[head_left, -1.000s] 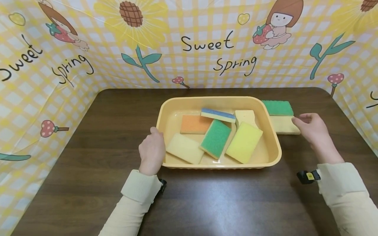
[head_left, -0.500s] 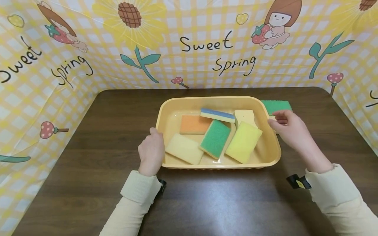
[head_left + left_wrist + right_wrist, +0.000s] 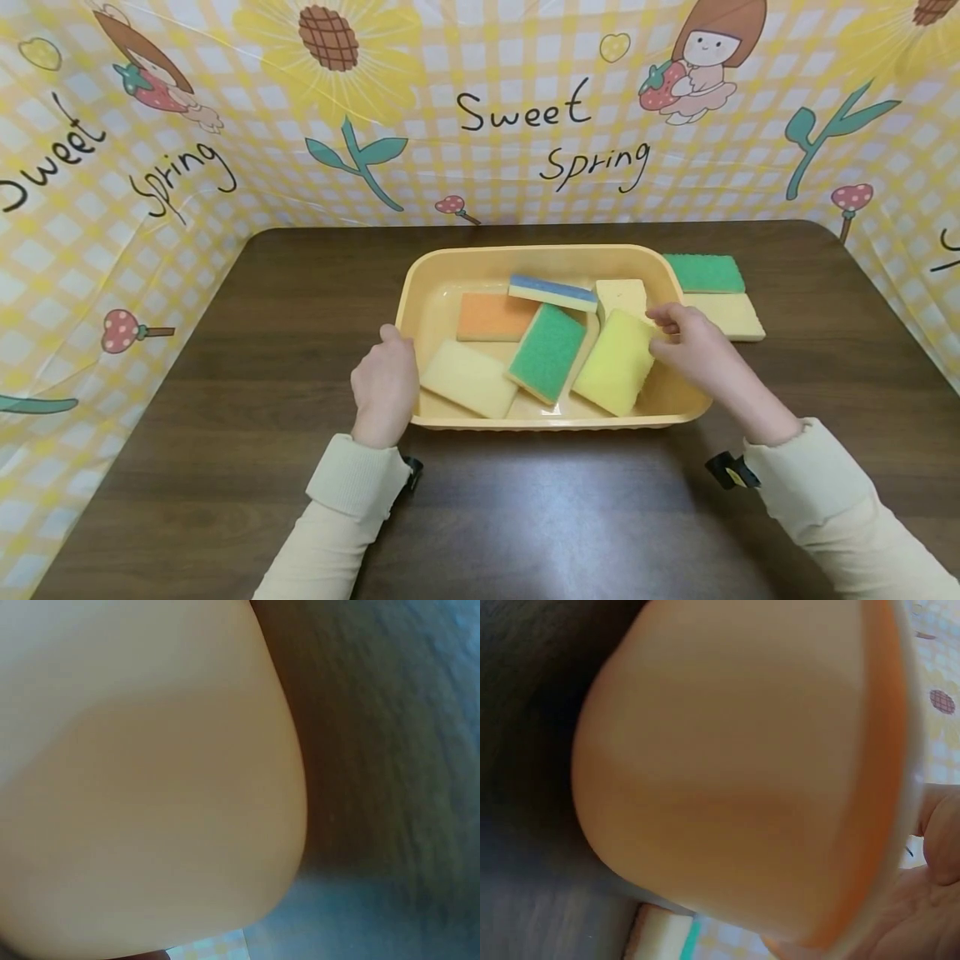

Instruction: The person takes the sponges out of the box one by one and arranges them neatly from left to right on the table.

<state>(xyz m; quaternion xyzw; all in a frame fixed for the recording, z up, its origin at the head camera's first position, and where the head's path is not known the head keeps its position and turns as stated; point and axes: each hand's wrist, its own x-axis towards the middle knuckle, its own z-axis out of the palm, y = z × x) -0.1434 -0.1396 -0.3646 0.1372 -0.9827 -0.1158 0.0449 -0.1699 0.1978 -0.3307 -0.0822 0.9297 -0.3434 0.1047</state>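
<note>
A pale-orange plastic basin [image 3: 540, 422] stands on the table with several sponges in it. At its left end my left hand [image 3: 385, 385] grips the rim. My right hand [image 3: 693, 342] is over the basin's right rim, thumb and fingers apart at the upper right of a yellow sponge [image 3: 611, 367]; whether they touch it I cannot tell. Beside that sponge lie a green-topped sponge [image 3: 549, 354], a cream one [image 3: 468, 379], an orange one [image 3: 491, 317], a blue-topped one [image 3: 553, 293] and a wavy-edged cream one [image 3: 621, 296]. The basin's wall [image 3: 727, 750] fills much of the right wrist view.
Outside the basin, to its right, a green-topped sponge [image 3: 705, 273] and a cream sponge [image 3: 729, 318] lie on the brown wooden table [image 3: 225, 375]. A yellow checked cloth [image 3: 510, 50] with flower prints rises behind the table and at both sides.
My right hand has moved left from the cream sponge outside, across the rim, to above the yellow sponge. The left hand has stayed on the rim, and the sponges lie as before.
</note>
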